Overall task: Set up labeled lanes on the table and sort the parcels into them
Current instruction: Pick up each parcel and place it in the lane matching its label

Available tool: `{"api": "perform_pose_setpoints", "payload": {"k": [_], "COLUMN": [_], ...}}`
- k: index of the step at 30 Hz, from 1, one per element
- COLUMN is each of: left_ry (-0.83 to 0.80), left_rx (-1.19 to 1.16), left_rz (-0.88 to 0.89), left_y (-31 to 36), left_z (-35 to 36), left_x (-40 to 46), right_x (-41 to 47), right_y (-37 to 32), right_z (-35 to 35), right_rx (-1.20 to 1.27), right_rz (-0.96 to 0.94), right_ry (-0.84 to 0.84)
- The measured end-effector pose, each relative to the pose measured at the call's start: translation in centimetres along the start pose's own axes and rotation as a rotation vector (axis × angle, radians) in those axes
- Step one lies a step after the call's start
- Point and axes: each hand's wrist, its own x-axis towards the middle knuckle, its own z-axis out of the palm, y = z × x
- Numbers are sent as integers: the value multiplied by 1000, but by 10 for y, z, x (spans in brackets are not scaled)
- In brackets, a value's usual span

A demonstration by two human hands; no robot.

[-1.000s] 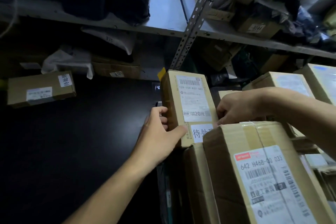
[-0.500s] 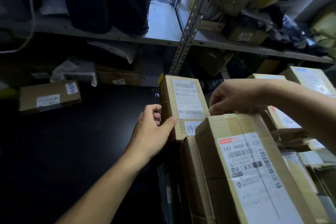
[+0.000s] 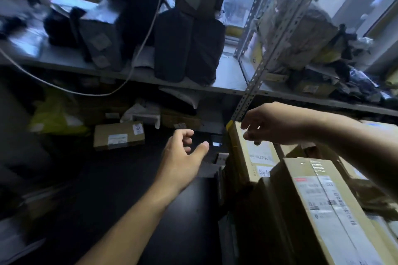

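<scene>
A tall cardboard parcel (image 3: 249, 157) with a white shipping label and a handwritten paper label stands upright at the right of the dark table (image 3: 107, 189). My left hand (image 3: 183, 155) hovers just left of it, fingers loosely spread, holding nothing. Over the parcel's top my right hand (image 3: 273, 125) hangs with relaxed fingers, not gripping it. A bigger taped parcel (image 3: 323, 206) lies in front at the lower right. Far back on the table lies a flat labeled parcel (image 3: 118, 135).
A grey metal shelf (image 3: 226, 86) with a perforated upright (image 3: 258, 75) runs across the back, loaded with dark bags (image 3: 189, 45) and boxes. A yellow bag (image 3: 56, 116) sits back left. More parcels crowd the right side. A white cable (image 3: 75, 92) hangs below the shelf.
Both hands have let go of the upright parcel and pulled away from it. The camera has tilted upward, so the shelf now fills the top of the view.
</scene>
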Motion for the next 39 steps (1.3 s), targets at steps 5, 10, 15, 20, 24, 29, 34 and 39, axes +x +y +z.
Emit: {"api": "perform_pose_setpoints", "payload": {"k": [5, 10, 15, 20, 24, 29, 34, 39], "left_ry": [92, 192, 266, 283, 311, 284, 259, 443], "left_rx": [-1, 31, 93, 156, 208, 332, 289, 154], "left_rz": [-29, -110, -251, -295, -330, -457, -397, -293], "left_y": [-22, -68, -153, -226, -269, -322, -346, -340], "left_z": [-54, -114, -180, -226, -243, -242, -229, -217], "left_x": [6, 26, 72, 147, 201, 236, 249, 225], "right_x": [31, 83, 168, 260, 328, 392, 422, 386], "right_y": [-52, -94, -123, -139, -144, -154, -170, -178], "right_z": [14, 53, 136, 214, 242, 274, 311, 334], "right_rx": [-62, -95, 176, 454, 553, 695, 861, 1152], "right_rz": [-81, -168, -144, 9, 109, 223, 331, 412], "right_ry": [-1, -7, 26, -15, -2, 76, 21, 206]}}
